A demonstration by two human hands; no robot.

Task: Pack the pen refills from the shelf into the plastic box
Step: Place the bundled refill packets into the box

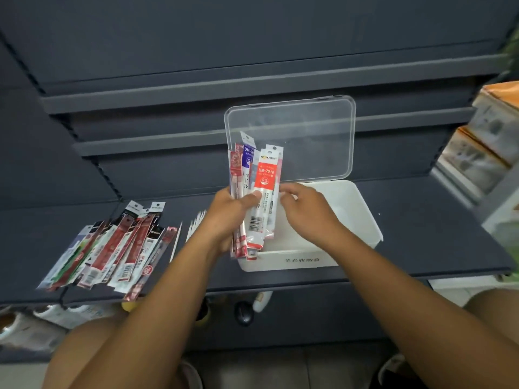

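Observation:
My left hand (227,217) grips a bundle of pen refill packets (258,192), red, white and blue, held upright over the left end of the white plastic box (362,217). The box stands on the dark shelf with its clear lid (303,130) raised behind it. My right hand (306,211) is just right of the bundle, above the box, its fingertips touching the edge of the front red packet. A loose pile of further refill packets (112,254) lies fanned out on the shelf to the left of my left arm.
The dark shelf board (421,234) runs across the view, with more dark shelves stepped above it. Orange and white boxed goods (483,141) are stacked at the right. Small items hang below the shelf's front edge (244,313).

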